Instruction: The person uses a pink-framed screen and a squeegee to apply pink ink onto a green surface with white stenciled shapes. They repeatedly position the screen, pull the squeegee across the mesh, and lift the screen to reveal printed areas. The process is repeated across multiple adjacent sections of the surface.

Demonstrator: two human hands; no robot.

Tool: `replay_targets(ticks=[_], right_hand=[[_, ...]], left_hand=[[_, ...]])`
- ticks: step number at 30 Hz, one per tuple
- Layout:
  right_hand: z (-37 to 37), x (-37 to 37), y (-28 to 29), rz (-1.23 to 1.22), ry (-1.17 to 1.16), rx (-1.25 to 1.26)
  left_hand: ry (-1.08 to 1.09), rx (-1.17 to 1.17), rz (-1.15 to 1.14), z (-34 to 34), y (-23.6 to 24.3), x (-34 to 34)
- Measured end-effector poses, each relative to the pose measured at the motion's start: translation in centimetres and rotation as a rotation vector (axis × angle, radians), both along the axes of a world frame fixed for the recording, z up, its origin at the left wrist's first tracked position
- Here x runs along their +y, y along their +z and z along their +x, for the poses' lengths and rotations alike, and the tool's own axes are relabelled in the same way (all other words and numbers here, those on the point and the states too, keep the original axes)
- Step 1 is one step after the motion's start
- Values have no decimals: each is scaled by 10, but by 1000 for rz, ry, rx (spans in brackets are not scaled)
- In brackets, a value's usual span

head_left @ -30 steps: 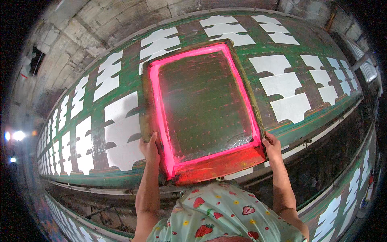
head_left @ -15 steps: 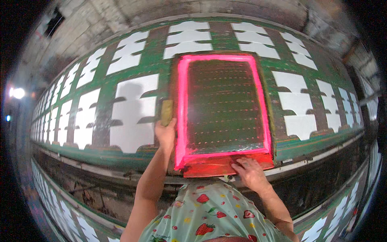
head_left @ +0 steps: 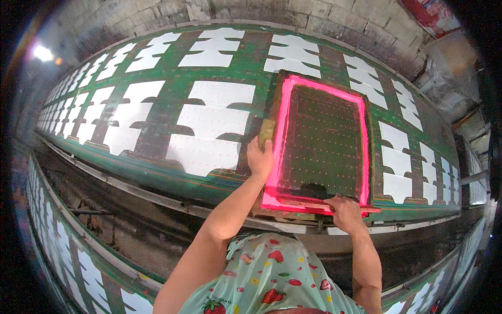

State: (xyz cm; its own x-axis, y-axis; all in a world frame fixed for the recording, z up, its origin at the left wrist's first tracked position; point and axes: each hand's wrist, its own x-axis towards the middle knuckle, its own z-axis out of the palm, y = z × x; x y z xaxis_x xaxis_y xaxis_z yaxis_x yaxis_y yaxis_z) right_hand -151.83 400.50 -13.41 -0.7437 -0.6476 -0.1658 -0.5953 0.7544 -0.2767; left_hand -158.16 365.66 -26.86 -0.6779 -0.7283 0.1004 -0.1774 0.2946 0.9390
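A screen-printing frame (head_left: 285, 107) with bright pink inner edges and a dark mesh dotted with small marks lies over the long green table. My left hand (head_left: 260, 158) is wrapped round a yellowish handle block (head_left: 267, 130) on the frame's left side. At the near end of the mesh, my right hand (head_left: 345, 213) grips a long, thin red squeegee (head_left: 308, 204), which lies crosswise; its right tip reaches past the frame. White cut fabric pieces (head_left: 213, 123) with faint pink dots lie just left of the frame. Whatever lies under the mesh is hidden.
Two rows of white fabric pieces (head_left: 294, 55) run along the green table (head_left: 172, 167), with more pieces (head_left: 396, 162) right of the frame. A rail (head_left: 183, 205) follows its near edge. Behind me stands another table with white pieces (head_left: 94, 282). A block wall (head_left: 334, 21) rises beyond.
My right hand has gone from resting fingers on the squeegee to gripping it; the squeegee now shows as a narrower bar. The view has shifted, so the frame appears farther right.
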Motion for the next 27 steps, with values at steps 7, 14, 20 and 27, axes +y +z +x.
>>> replay_targets(ticks=[7,14,20,27], right_hand=[[37,-2,-31,2,-42,187],[-7,-15,-53,-37,-37,325],[-119,-27,-73,-72,-24,373],[-279,-49,-83,-24,34,389]], left_hand=[[-8,28,0,0,-5,1],[-33,16,50,-1,-2,-1],[-13,20,15,-2,0,2],[52,-22,106,-4,10,6]])
